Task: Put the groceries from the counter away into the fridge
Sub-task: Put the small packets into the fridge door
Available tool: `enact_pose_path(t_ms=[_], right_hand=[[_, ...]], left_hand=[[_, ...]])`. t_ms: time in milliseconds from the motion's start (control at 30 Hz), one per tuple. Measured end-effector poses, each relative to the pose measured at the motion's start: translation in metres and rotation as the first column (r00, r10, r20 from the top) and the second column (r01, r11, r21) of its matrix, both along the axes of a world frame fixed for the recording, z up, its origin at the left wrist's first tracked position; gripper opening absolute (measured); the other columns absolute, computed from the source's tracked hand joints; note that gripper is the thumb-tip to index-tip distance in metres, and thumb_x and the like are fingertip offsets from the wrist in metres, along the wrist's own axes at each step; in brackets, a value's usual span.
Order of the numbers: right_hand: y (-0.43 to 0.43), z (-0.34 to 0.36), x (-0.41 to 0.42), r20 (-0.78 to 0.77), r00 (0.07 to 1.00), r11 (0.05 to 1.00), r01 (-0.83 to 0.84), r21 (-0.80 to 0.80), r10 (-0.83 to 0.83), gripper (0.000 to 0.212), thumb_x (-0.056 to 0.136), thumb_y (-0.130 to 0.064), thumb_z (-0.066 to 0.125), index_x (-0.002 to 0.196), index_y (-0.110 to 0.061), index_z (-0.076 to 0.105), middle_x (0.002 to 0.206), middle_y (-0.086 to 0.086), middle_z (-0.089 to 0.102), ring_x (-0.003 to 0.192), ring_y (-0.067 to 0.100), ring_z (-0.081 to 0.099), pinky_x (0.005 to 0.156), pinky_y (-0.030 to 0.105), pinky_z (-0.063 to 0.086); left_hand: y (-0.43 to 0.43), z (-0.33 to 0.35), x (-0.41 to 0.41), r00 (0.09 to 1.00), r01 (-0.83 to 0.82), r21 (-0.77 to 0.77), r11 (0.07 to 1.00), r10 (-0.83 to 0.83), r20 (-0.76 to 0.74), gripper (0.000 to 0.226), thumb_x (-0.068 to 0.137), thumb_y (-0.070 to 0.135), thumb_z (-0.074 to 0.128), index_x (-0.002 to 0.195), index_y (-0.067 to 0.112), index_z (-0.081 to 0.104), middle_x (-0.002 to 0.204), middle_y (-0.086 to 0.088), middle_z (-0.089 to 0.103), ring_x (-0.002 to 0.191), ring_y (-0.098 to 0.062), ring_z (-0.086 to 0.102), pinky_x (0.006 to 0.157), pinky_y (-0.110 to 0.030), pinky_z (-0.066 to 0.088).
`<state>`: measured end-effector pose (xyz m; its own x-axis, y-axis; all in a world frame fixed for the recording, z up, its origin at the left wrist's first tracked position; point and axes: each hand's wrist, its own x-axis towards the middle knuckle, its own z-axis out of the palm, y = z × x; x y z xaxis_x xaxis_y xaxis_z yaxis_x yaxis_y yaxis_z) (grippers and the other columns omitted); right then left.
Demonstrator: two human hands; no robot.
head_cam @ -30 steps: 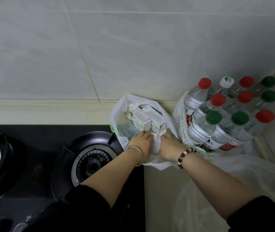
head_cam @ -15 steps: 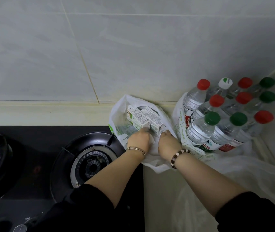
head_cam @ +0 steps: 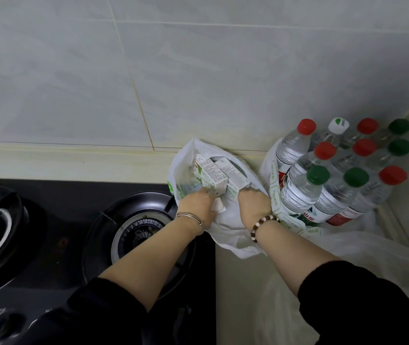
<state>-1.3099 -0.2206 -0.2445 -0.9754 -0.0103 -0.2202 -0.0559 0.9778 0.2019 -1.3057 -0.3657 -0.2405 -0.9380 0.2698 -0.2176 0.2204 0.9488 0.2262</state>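
- Centre frame: left grip (head_cam: pixel 196 204) clamps cartons (head_cam: pixel 213 175) inside bag (head_cam: pixel 230 235); right grip (head_cam: pixel 254 204) curls beside them, hold unclear.
- Best lifted together, squeezed evenly, clear of the bag rim.

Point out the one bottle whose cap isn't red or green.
The white-capped bottle in the back row, second from left; every other cap is red or green.

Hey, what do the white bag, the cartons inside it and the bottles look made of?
White bag: thin plastic film, crumpled, faintly translucent. Cartons: printed paperboard probably, matte, crisp folded edges. Bottles: clear glossy plastic, ribbed walls, likely; coloured screw caps.
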Motion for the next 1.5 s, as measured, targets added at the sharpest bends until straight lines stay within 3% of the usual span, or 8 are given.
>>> enact_pose_path(t_ms=[233, 400, 667, 767, 933, 1167, 1333, 1500], right_hand=[[0.002, 0.009, 0.015, 0.000, 1.000, 0.994, 0.019, -0.110, -0.020, 0.052, 0.087, 0.000, 0.052, 0.136, 0.002, 0.035, 0.131, 0.017, 0.048, 0.110, 0.028, 0.057, 0.083, 0.031, 0.049], [0.002, 0.032, 0.031, -0.011, 0.996, 0.977, -0.084, -0.194, 0.083, 0.042, 0.083, 0.000, 0.054, 0.124, -0.003, 0.045, 0.128, 0.015, 0.045, 0.109, 0.025, 0.052, 0.088, 0.029, 0.044], [-0.009, 0.077, 0.069, -0.166, 0.985, 0.938, -0.089, -0.336, 0.034, 0.029, 0.087, -0.015, 0.054, 0.116, -0.008, 0.052, 0.125, 0.006, 0.042, 0.103, 0.023, 0.051, 0.066, 0.029, 0.037], [-0.023, 0.094, 0.083, -0.280, 0.957, 0.908, -0.178, -0.379, 0.071, 0.035, 0.085, -0.020, 0.055, 0.119, -0.011, 0.052, 0.122, 0.005, 0.050, 0.110, 0.023, 0.049, 0.079, 0.032, 0.044], [-0.058, 0.125, 0.116, -0.367, 0.927, 0.780, -0.281, -0.559, 0.071, 0.034, 0.084, -0.018, 0.056, 0.117, -0.011, 0.053, 0.113, 0.005, 0.060, 0.104, 0.024, 0.055, 0.071, 0.030, 0.041], [-0.112, 0.154, 0.186, -0.401, 0.869, 0.501, -0.495, -0.710, 0.289, 0.032, 0.083, -0.011, 0.058, 0.115, -0.012, 0.055, 0.116, 0.005, 0.055, 0.099, 0.027, 0.056, 0.078, 0.034, 0.047], [-0.149, 0.164, 0.258, -0.356, 0.801, 0.303, -0.533, -0.790, 0.481, 0.020, 0.086, -0.011, 0.061, 0.103, -0.014, 0.053, 0.097, 0.005, 0.061, 0.088, 0.026, 0.057, 0.066, 0.033, 0.046], [-0.195, 0.176, 0.351, -0.368, 0.642, 0.085, -0.561, -0.824, 0.673, 0.007, 0.086, -0.011, 0.060, 0.091, -0.014, 0.055, 0.082, 0.001, 0.059, 0.076, 0.020, 0.056, 0.057, 0.029, 0.040]], left_hand=[[-0.008, 0.008, 0.007, 1.000, -0.014, 0.109, 0.994, 0.016, -0.022, 0.036, 0.086, 0.025, 0.057, 0.120, 0.015, 0.056, 0.117, -0.006, 0.054, 0.103, -0.030, 0.056, 0.077, -0.036, 0.046], [-0.015, 0.023, 0.016, 0.989, -0.129, 0.222, 0.966, 0.142, -0.042, 0.031, 0.081, 0.030, 0.061, 0.109, 0.017, 0.061, 0.107, -0.004, 0.065, 0.099, -0.027, 0.060, 0.076, -0.031, 0.047], [-0.035, 0.065, 0.056, 0.932, -0.280, 0.517, 0.809, 0.357, -0.055, 0.020, 0.079, 0.028, 0.069, 0.093, 0.016, 0.061, 0.092, -0.005, 0.069, 0.088, -0.025, 0.062, 0.075, -0.029, 0.048], [-0.048, 0.086, 0.080, 0.912, -0.289, 0.548, 0.785, 0.399, -0.091, 0.027, 0.078, 0.026, 0.071, 0.101, 0.016, 0.061, 0.092, -0.002, 0.068, 0.087, -0.022, 0.061, 0.074, -0.025, 0.045], [-0.077, 0.118, 0.133, 0.859, -0.344, 0.546, 0.764, 0.491, -0.145, 0.052, 0.080, 0.030, 0.071, 0.128, 0.018, 0.055, 0.104, 0.000, 0.068, 0.098, -0.017, 0.061, 0.089, -0.026, 0.047], [-0.116, 0.149, 0.250, 0.635, -0.542, 0.547, 0.638, 0.737, -0.231, 0.041, 0.080, 0.026, 0.069, 0.120, 0.015, 0.062, 0.113, -0.004, 0.061, 0.103, -0.020, 0.058, 0.091, -0.027, 0.044], [-0.134, 0.163, 0.359, 0.388, -0.670, 0.624, 0.402, 0.906, -0.167, 0.041, 0.071, 0.012, 0.076, 0.109, 0.015, 0.062, 0.100, -0.001, 0.062, 0.083, -0.012, 0.060, 0.067, -0.015, 0.048], [-0.144, 0.175, 0.491, 0.132, -0.730, 0.650, 0.212, 0.976, -0.171, 0.037, 0.068, 0.015, 0.079, 0.100, 0.018, 0.061, 0.091, 0.001, 0.063, 0.085, -0.017, 0.061, 0.074, -0.027, 0.053]])
